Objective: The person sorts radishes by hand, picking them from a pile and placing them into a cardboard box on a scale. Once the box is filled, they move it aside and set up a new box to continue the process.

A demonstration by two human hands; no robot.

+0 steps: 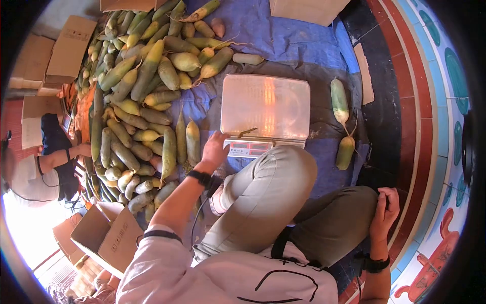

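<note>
My left hand (pixel 215 150) is at the front left corner of a digital scale (pixel 240 149), its fingers stretched against the edge beside the button panel. It grips nothing that I can see. The scale's broad metal plate (pixel 248 104) carries a thin brown root piece (pixel 247 132) near its front edge. My right hand (pixel 386 210) rests beside my right knee, fingers loosely bent and apart, holding nothing. Left of the scale lies a big heap of green radishes (pixel 131 116). Two more green radishes, an upper one (pixel 339 99) and a lower one (pixel 345 153), lie to the right.
A blue tarp (pixel 288 43) covers the floor. Cardboard boxes stand at the left (pixel 71 48), the lower left (pixel 109 235) and the top (pixel 309 10). Another person (pixel 40 167) sits left of the heap, a hand near the radishes. A tiled step (pixel 412 96) runs along the right.
</note>
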